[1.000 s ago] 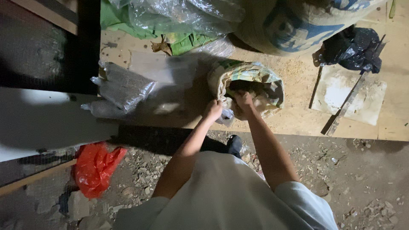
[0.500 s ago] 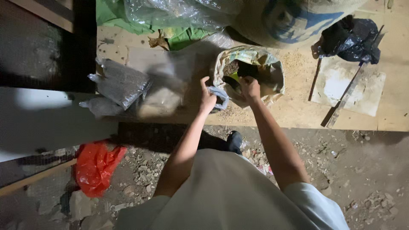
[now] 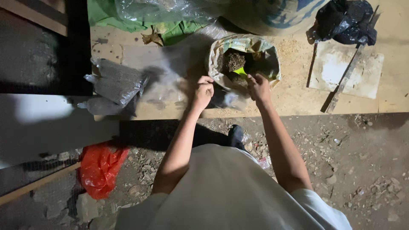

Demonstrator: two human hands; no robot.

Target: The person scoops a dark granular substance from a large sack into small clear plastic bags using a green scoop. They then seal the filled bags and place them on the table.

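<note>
An open woven sack (image 3: 243, 44) with its rim rolled down stands on the wooden board (image 3: 294, 100); dark crumbly soil-like matter and a yellow-green scoop (image 3: 240, 71) show inside. My left hand (image 3: 203, 91) pinches the mouth of a small clear plastic bag (image 3: 226, 99) just in front of the sack. My right hand (image 3: 258, 86) is closed at the sack's near rim, at the scoop's handle end. The grip itself is hidden by my fingers.
Several filled clear bags (image 3: 115, 83) lie at the board's left. A large patterned sack (image 3: 272, 15) and green sheet (image 3: 128, 19) sit behind. Black bag (image 3: 345, 21), white slab with a flat bar (image 3: 345, 74) at right. Red plastic bag (image 3: 100, 168) lies on the rubble floor.
My hands have shifted slightly nearer, from over the sack's opening to its front rim. The sack's dark filling and the scoop are now more exposed.
</note>
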